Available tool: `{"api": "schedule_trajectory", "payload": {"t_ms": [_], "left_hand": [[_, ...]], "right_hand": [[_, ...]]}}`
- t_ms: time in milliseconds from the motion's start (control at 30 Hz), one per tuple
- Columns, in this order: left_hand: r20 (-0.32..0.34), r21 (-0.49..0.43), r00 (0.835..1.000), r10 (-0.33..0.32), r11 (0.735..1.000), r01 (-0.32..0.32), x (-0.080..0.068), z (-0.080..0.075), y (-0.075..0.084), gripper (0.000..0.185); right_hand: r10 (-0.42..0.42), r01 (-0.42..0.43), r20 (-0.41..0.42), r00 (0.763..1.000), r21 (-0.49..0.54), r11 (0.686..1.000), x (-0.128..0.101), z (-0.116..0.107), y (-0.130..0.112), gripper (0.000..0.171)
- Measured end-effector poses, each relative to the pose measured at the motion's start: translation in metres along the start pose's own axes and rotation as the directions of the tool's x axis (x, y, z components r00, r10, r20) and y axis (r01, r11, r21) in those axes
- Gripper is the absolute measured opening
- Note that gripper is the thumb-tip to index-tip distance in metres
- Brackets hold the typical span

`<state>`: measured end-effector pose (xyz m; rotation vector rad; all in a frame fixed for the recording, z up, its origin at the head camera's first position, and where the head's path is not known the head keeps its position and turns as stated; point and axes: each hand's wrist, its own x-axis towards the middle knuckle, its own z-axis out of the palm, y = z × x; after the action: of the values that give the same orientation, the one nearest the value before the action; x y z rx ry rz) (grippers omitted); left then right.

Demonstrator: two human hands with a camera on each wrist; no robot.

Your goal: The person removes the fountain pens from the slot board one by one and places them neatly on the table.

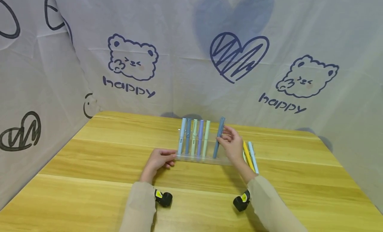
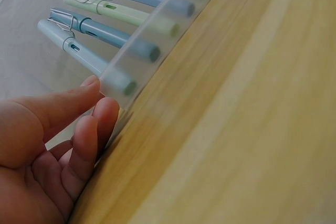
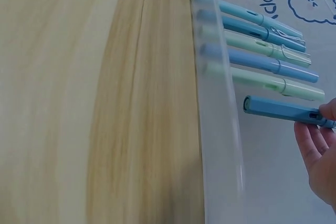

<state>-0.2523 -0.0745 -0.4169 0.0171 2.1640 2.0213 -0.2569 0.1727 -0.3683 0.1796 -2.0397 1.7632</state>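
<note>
A frosted, see-through pen stand (image 1: 222, 161) stands mid-table with several capped pens upright in a row. From the left end they run light blue pen (image 2: 86, 56), dark blue pen (image 2: 107, 36), green pen (image 2: 118, 13), purple-blue pen (image 1: 200, 137) and pale green pen (image 3: 278, 83). My left hand (image 1: 159, 158) pinches the stand's left end between thumb and fingers. My right hand (image 1: 232, 143) grips another dark blue pen (image 3: 281, 110) by its middle, cap up and slightly tilted. Its lower end is above the stand's front lip, apart from the row.
Right of the stand, partly behind my right wrist, lie a yellow pen (image 1: 248, 157) and a light blue pen (image 1: 253, 157), with a sliver of green beside them. A white cloth (image 1: 185, 59) with drawings hangs behind the wooden table (image 1: 89, 192).
</note>
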Motion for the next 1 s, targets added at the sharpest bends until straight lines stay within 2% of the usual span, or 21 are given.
{"api": "schedule_trajectory", "payload": {"t_ms": [133, 267, 533, 667, 800, 1000], "left_hand": [[0.002, 0.006, 1.000, 0.003, 1.000, -0.003, 0.001, -0.001, -0.002, 0.027], [0.001, 0.007, 1.000, 0.001, 1.000, -0.001, 0.000, -0.001, -0.002, 0.027], [0.003, 0.012, 1.000, 0.003, 1.000, -0.003, 0.000, -0.001, -0.002, 0.027], [0.002, 0.012, 1.000, 0.001, 1.000, -0.001, 0.001, -0.001, -0.003, 0.026], [0.003, 0.010, 1.000, 0.010, 1.000, -0.011, 0.001, -0.001, -0.002, 0.026], [0.003, 0.009, 1.000, 0.006, 1.000, -0.006, 0.001, 0.000, -0.001, 0.027]], "right_hand": [[0.032, -0.032, -0.001, 1.000, 0.012, 0.999, -0.001, -0.005, -0.001, 0.053], [0.025, -0.025, 0.007, 1.000, 0.030, 0.999, -0.001, -0.010, 0.000, 0.057], [-0.062, 0.061, 0.055, 0.997, 0.019, 0.998, -0.005, -0.020, 0.002, 0.046], [-0.060, 0.061, 0.087, 0.994, -0.009, 0.998, -0.011, -0.025, -0.010, 0.039], [-0.022, 0.022, 0.077, 0.997, -0.007, 1.000, -0.014, -0.030, -0.015, 0.037], [-0.010, 0.010, 0.027, 1.000, -0.024, 1.000, -0.010, -0.039, -0.001, 0.039]]}}
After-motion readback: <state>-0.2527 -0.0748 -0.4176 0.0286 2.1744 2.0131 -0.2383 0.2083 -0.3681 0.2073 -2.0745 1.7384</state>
